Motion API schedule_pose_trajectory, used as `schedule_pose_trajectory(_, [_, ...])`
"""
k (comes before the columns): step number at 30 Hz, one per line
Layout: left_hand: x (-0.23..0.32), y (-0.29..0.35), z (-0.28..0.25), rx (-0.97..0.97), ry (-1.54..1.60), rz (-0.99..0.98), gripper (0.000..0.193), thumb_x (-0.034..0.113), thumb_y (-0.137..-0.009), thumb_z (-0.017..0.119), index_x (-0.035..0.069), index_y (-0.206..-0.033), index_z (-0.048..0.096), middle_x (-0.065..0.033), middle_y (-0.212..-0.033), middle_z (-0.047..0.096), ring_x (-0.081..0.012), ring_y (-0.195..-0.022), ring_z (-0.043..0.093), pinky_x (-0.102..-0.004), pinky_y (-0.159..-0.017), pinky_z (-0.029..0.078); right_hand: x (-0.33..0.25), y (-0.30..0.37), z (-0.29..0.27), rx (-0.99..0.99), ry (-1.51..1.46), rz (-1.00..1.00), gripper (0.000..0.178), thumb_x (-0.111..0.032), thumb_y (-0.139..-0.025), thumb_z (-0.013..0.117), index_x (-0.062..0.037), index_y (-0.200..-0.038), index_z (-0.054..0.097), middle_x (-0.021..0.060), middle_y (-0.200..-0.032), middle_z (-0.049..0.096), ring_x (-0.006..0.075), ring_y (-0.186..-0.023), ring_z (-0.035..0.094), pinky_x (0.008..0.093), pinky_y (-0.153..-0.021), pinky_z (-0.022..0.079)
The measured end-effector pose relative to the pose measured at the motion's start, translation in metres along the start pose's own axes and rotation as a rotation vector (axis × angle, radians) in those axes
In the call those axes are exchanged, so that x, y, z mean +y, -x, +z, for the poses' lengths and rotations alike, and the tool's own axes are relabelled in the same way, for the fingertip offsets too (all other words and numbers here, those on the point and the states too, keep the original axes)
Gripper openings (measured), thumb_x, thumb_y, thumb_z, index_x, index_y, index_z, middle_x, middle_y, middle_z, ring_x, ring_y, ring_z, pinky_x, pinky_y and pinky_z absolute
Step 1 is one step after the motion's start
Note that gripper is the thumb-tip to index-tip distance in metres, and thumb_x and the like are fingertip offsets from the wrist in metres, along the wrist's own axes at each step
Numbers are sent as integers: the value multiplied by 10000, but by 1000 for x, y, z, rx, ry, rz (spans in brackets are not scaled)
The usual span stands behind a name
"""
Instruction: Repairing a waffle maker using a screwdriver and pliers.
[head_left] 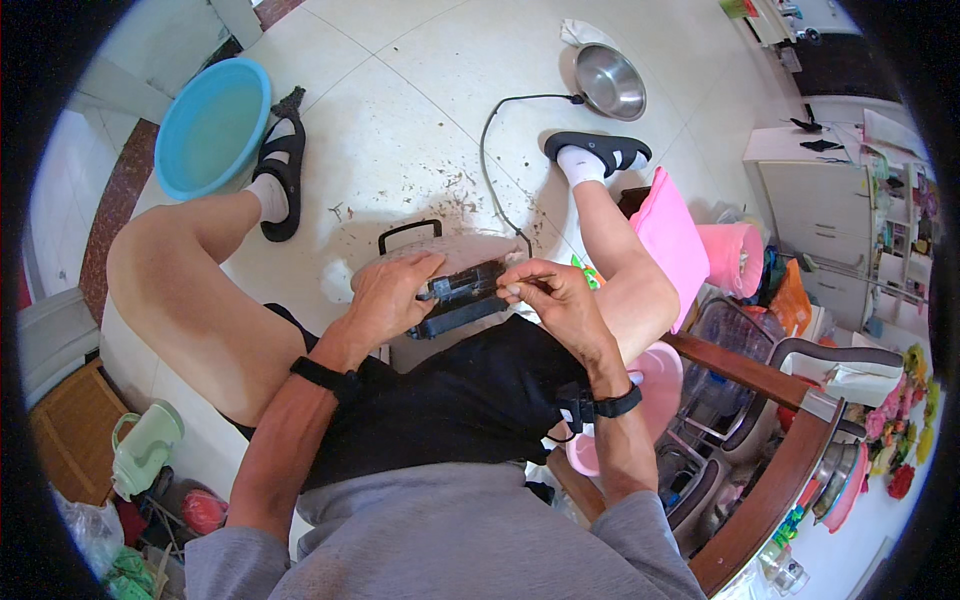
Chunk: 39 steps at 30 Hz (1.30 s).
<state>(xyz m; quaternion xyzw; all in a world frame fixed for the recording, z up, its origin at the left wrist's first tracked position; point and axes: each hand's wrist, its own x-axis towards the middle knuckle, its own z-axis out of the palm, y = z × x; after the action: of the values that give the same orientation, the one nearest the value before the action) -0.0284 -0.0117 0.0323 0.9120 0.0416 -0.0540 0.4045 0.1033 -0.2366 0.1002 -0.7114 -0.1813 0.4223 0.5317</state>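
Between my legs stands an appliance with a pale, rounded body (480,250) and a black handle at its far side. Its black boxy housing (460,312) faces me. My left hand (393,292) lies over the left part of the appliance, with its fingers closed on the edge of the black housing. At the housing's right end, my right hand (550,292) has thumb and fingers pinched together. Whatever is between those fingertips is too small to make out. A black cord (484,150) curves over the floor from the appliance's far right side.
Dark debris (440,195) is scattered on the tiled floor. A blue basin (213,130) of water stands far left, a steel bowl (610,82) far right. Right of my leg are a pink sheet-like thing (672,240), a pink bin (730,258) and a wooden-framed chair (750,365).
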Motion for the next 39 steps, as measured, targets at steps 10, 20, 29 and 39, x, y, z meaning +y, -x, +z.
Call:
schedule_pose_trajectory(10, [3, -1, 0, 36, 20, -15, 525, 99, -736, 768, 57, -1243, 641, -113, -1212, 692, -365, -1010, 677, -433, -829, 554, 16, -1, 36, 248, 442, -425, 167, 54, -895, 673, -1, -1050, 700, 148, -1034, 722, 280, -953, 717, 336, -830, 571])
schedule_pose_trajectory(20, [-1, -1, -1, 62, 35, -22, 531, 98, -734, 773, 58, -1249, 650, -120, -1240, 686, -356, -1049, 673, -421, -855, 557, 19, -3, 51, 230, 501, -544, 205, 53, -844, 710, -9, -1039, 707, 151, -1010, 729, 325, -912, 699, 389, -788, 567])
schedule_pose_trajectory(29, [1, -1, -1, 71, 41, -14, 542, 91, -730, 766, 65, -1258, 646, -105, -1242, 685, -341, -1065, 669, -418, -859, 559, 27, -3, 60, 374, 407, -554, 172, 50, -885, 686, -2, -1045, 718, 140, -987, 735, 292, -876, 700, 346, -773, 562])
schedule_pose_trajectory(39, [1, -2, -4, 34, 43, -43, 581, 94, -721, 760, 91, -1289, 632, -111, -1276, 669, -336, -1087, 665, -413, -864, 559, 44, 0, 73, 558, 30, -188, 148, -1, -930, 689, -2, -1070, 737, 116, -987, 744, 163, -887, 696, 279, -754, 544])
